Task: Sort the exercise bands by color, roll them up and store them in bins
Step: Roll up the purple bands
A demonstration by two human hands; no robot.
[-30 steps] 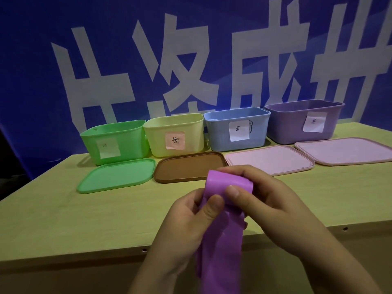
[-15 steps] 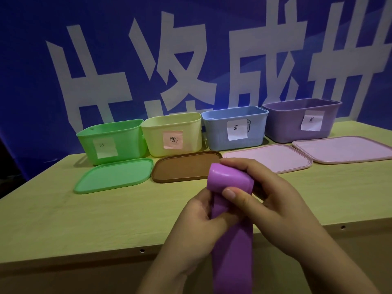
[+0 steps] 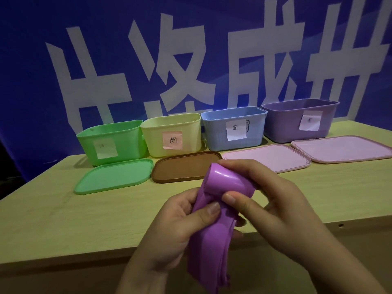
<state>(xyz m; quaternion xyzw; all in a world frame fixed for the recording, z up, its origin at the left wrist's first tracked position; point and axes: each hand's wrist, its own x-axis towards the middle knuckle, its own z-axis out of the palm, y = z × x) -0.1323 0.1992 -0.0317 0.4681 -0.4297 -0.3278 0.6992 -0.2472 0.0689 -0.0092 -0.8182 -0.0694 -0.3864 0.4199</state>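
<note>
I've got the purple band [image 3: 214,225] up in front of me, over the near edge of the table [image 3: 53,219], both hands on it. My right hand [image 3: 273,204] wraps the rolled top end: fingers curled over the far side of the roll, thumb pressed on its near face, a firm grip with the shiny curve of the roll showing between them. My left hand [image 3: 176,223] pinches the band just below the roll, thumb on the near face and fingers tucked behind, closed tight on the strip. Below my left thumb the loose length hangs straight down past the table edge and out of view at the bottom. Beyond the band, four open bins stand in a row at the far side of the table, each with a paper label on its front: green bin [image 3: 110,139] far left of the band, yellow bin [image 3: 171,134] next, blue bin [image 3: 233,126] almost straight behind the band, purple bin [image 3: 297,117] off to the right. Four lids lie flat between the band and the bins: green lid [image 3: 112,177], brown lid [image 3: 184,166] just behind the roll, then two pink lids, one [image 3: 269,155] behind my right hand and one [image 3: 343,147] further right. I cannot see into the bins from here.
</note>
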